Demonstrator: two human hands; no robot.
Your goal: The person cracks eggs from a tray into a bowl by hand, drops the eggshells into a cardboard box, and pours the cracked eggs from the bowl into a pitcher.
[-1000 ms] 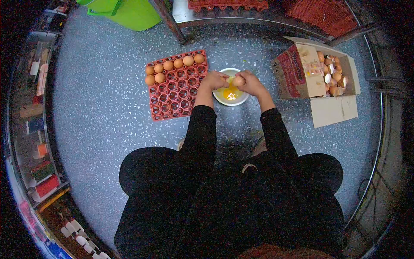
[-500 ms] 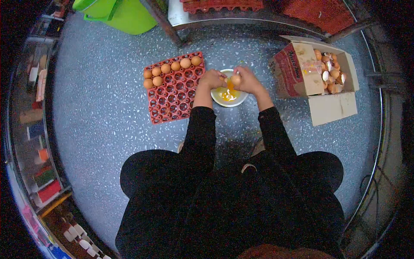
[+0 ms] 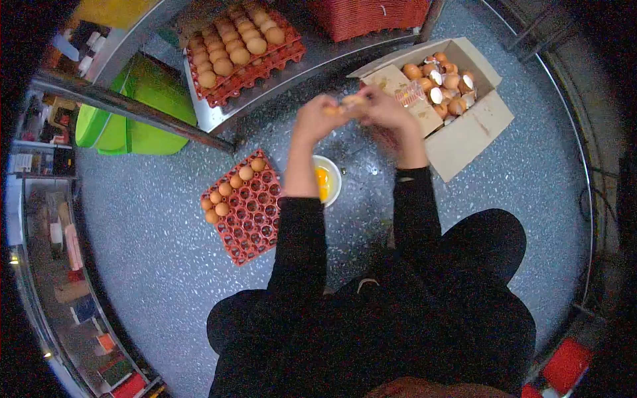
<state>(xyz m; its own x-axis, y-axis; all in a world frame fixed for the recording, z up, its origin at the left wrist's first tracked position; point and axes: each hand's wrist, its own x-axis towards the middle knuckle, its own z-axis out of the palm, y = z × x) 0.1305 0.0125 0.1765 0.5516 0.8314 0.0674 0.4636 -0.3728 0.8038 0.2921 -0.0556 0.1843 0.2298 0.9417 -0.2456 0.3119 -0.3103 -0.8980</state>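
Note:
My left hand (image 3: 317, 119) and my right hand (image 3: 391, 118) are close together above the floor, fingers closed on pieces of brown eggshell (image 3: 353, 101), slightly smeared by motion. Below them, partly behind my left forearm, a white bowl (image 3: 337, 180) holds raw egg with orange yolk (image 3: 322, 183). Left of the bowl lies a red egg tray (image 3: 247, 247), with whole brown eggs (image 3: 225, 189) along its far left side and many vacant cups. To the right of my hands stands an open cardboard box (image 3: 464, 144) with a heap of cracked eggshells (image 3: 451, 83).
A low metal shelf (image 3: 265, 99) ahead carries stacked trays of eggs (image 3: 239, 46) and a red basket (image 3: 371, 16). A green bucket (image 3: 152, 113) stands at the far left. Shelving with goods (image 3: 73, 265) lines the left side.
Both hands have lifted away from over the bowl, forward toward the box, carrying the eggshell. The view has turned right, and the egg trays on the shelf now show.

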